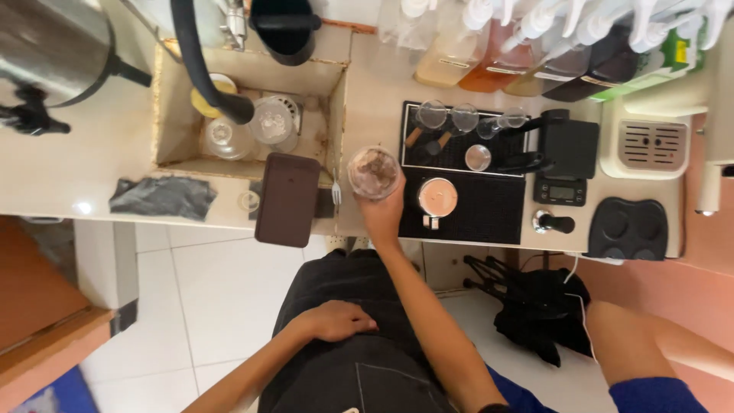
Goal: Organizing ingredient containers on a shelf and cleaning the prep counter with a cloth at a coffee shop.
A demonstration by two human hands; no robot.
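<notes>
Right hand (380,214) holding upright plastic cup (374,173)

Open table (84,164) lies left of the sink (172,115) around the cloth (162,196), whereas the right is crowded by mats (489,210), glasses (451,116), scale (564,191) and bottles (535,53), with a tray (287,199) and fork (336,187) flanking the cup (374,173).

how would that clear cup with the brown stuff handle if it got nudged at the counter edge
The clear plastic cup looks thin-walled, so it probably flexes if squeezed. The brown contents likely weigh it down somewhat. With no lid visible, it could spill if tipped; the right hand grips it from below.
</notes>
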